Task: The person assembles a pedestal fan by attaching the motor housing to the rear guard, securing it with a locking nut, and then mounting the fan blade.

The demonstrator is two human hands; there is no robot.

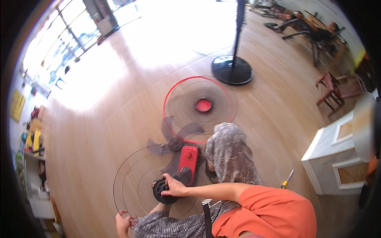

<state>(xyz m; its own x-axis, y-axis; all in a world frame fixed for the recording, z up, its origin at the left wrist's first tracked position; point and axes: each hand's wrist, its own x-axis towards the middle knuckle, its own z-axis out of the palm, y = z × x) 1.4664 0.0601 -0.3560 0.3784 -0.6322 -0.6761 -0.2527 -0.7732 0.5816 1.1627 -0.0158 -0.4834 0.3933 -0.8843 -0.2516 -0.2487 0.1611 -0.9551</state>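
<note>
At the lower left, my left hand [124, 222] is closed on the rim of a wire fan guard [119, 166]. My right hand [174, 186] grips the black centre ring [160, 191] of that guard. Through the wires show a red fan housing [188, 160] and dark patterned trousers on my legs. Grey translucent fan blades [190, 130] on a dark hub lie just beyond the guard. Farther forward, a second guard with a red rim and red centre cap [203, 105] rests on the wooden floor. A screwdriver [285, 180] with a yellow handle lies to my right.
A black pole on a round base [232, 71] stands ahead. A white cabinet [329, 158] and wooden chairs [331, 91] are at right. A person [305, 25] reclines on exercise equipment at upper right. Shelves [35, 182] line the left wall; bright glass doors are at upper left.
</note>
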